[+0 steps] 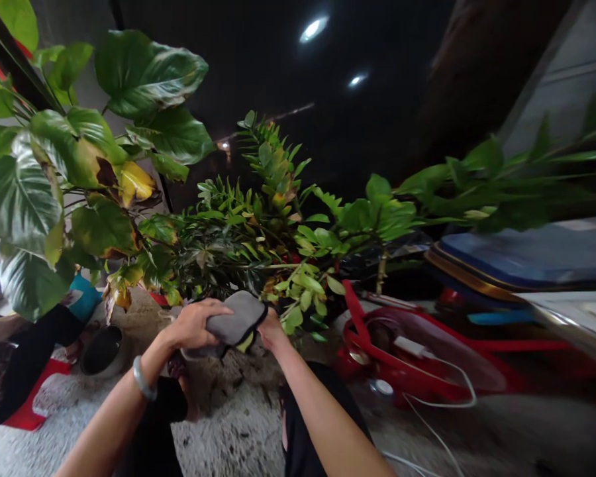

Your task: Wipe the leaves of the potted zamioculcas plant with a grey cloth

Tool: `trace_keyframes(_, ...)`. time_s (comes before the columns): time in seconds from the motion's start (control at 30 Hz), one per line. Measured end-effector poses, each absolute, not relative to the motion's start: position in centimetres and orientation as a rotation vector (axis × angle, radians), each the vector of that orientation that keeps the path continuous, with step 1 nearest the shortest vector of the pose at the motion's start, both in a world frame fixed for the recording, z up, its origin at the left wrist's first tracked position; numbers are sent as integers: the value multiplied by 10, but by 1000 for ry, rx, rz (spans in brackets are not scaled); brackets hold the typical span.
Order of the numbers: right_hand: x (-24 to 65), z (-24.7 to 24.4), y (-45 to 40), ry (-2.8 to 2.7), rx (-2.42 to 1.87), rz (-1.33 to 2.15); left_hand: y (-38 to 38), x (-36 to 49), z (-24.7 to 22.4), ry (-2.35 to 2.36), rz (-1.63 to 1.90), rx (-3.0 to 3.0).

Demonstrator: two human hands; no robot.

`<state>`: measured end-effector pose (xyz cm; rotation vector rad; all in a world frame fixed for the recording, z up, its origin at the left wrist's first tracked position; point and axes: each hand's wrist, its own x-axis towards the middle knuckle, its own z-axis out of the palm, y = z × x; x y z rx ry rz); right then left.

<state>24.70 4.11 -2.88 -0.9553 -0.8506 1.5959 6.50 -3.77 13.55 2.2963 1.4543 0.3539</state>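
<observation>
A grey, rounded, flat item with a black edge [236, 319], perhaps cloth, is held between my two hands above the ground. My left hand [195, 324], with a pale bangle on the wrist, grips its left side with the fingers over the top. At its right edge, my right hand [271, 329] has closed fingers on the dark border. A bit of yellow-green shows under the item. More grey material lies below my left hand, partly hidden.
Green plants [268, 218] stand just beyond my hands. On the right are a red basket [422, 358] with a white cable [457, 374] and stacked items [531, 255]. A bowl [102, 351] and a seated person [20, 364] are at left.
</observation>
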Motion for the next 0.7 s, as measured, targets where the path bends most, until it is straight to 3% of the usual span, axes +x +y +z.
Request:
trace_keyframes(0.07, 249, -29, 41, -839, -956, 1597, -52, 55, 140, 1410, 419, 2283)
trace_keyframes(0.23, 247, -24, 40, -762, -1007, 1684, -27, 49, 175, 1653, 1162, 2239)
trace_keyframes(0.3, 245, -22, 39, -754, -1003, 1689, -15, 53, 176, 1765, 1302, 2196)
trace_keyframes(0.53, 248, -26, 40, -768, -963, 1682, -62, 42, 115, 1450, 487, 2283)
trace_keyframes(0.6, 251, -27, 40, -771, -962, 1680, -77, 29, 117, 1453, 562, 2255)
trace_keyframes(0.7, 251, -24, 40, -754, -999, 1695, -74, 12, 145, 1647, 981, 2197)
